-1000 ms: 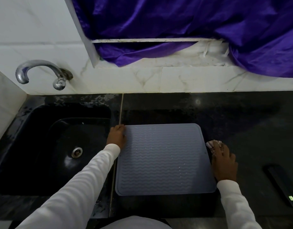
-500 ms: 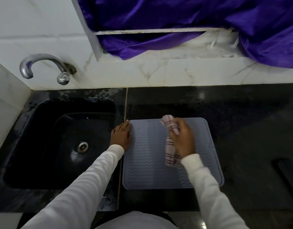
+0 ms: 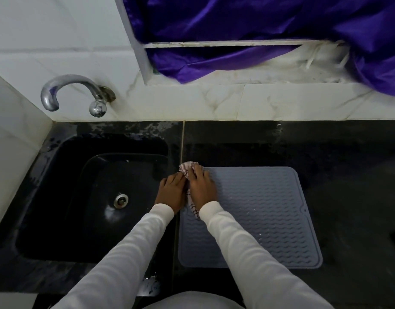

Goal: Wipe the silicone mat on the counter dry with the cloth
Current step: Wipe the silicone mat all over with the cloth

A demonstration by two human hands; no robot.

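The wiping is under way, and the stroke is at the mat's [image 3: 259, 217] far left corner. The right hand [image 3: 201, 188] lies palm down on the cloth [image 3: 188, 169], fingers fairly straight and pressing it flat against the mat; part of the striped cloth bunches out beyond the fingertips and a tail of it trails back beside the wrist. The left hand [image 3: 171, 191] sits just beside the right, touching the cloth's edge, fingers laid flat on the mat's left border as if pinning it to the table [image 3: 337, 175].

The mat is a grey-blue square with rounded corners, a raised rim and a wavy ribbed surface. It lies flat on the dark table, stretching to the right of both hands and back toward the person's body. Small bright specks, probably water drops, dot the ribs to the right of and nearer than the right hand.

The next move likely calls for dragging the cloth back to the right across those wet ribs, with steady downward pressure, while the left hand holds the mat against sliding.
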